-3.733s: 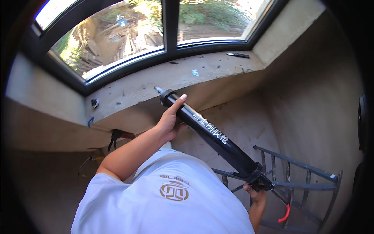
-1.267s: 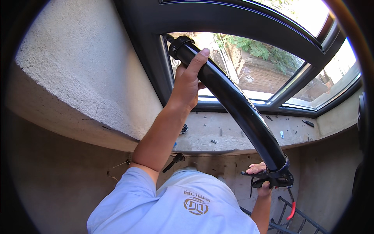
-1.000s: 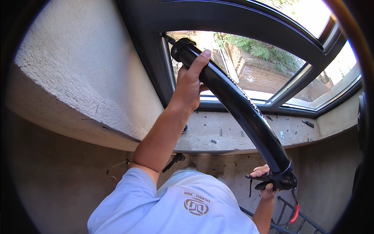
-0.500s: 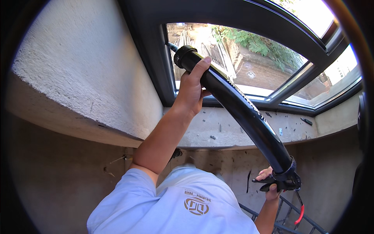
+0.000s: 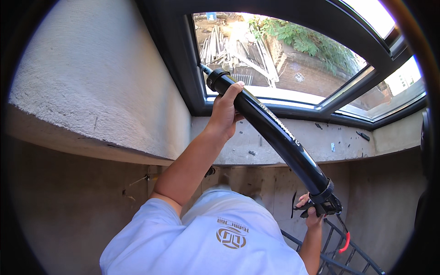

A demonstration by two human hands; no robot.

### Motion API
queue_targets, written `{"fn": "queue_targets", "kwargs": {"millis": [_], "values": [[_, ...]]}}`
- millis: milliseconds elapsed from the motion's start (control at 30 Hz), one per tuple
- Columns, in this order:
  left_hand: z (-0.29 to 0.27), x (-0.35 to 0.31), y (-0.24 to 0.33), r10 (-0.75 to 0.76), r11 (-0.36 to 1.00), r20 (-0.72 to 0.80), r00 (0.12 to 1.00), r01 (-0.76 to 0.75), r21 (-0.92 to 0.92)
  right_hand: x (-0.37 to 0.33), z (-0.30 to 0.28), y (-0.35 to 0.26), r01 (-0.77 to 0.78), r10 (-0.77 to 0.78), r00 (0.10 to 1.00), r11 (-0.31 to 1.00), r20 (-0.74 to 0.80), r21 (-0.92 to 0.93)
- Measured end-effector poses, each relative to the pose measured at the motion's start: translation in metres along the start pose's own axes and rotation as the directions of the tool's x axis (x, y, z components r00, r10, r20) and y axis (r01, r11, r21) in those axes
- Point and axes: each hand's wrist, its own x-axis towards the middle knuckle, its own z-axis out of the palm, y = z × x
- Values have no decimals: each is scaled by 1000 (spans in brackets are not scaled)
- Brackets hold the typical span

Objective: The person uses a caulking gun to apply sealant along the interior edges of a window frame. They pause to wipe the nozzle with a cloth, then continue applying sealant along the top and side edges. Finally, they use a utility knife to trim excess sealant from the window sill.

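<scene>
A long black caulking gun (image 5: 279,140) slants across the view, its front end up at the left and its handle down at the right. My left hand (image 5: 224,111) is closed round the barrel just behind the front cap. Down at the right, my right hand (image 5: 313,217) grips the handle and trigger; part of the grip is hidden. A bluish nozzle (image 5: 206,69) sticks out of the cap and meets the left side of the dark window frame (image 5: 195,85), at the edge of the glass. A red-tipped rod (image 5: 345,242) hangs from the gun's back end.
Small dark scraps and a black piece (image 5: 363,136) lie on the concrete sill (image 5: 256,149). A rough plastered wall (image 5: 105,82) rises close on the left. Below my right arm stands a dark metal ladder-like frame (image 5: 350,256). Through the glass show planks and green leaves.
The caulking gun's nozzle has moved down along the left side of the window frame, toward me. Both hands keep their grip, and the handle end has shifted slightly left and up in view.
</scene>
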Motion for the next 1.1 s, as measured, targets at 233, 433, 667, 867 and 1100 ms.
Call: {"fn": "queue_targets", "kwargs": {"millis": [233,433,667,867,1100], "values": [[-17,6,-26,-68,996,-65,996,71,49,-4,1,39,-61,61,998,998,-17,29],[-34,18,-51,-117,990,-112,987,125,68,-11,0,82,-141,141,990,981,9,131],[-49,30,-77,-157,982,-167,973,172,78,-19,-11,138,-132,130,990,991,51,28],[-59,38,-94,-218,965,-204,954,242,101,-30,-12,179,-170,170,985,986,43,-3],[-68,46,-109,-258,949,-241,936,293,120,-46,-11,223,-185,184,983,981,-11,-63]]}}
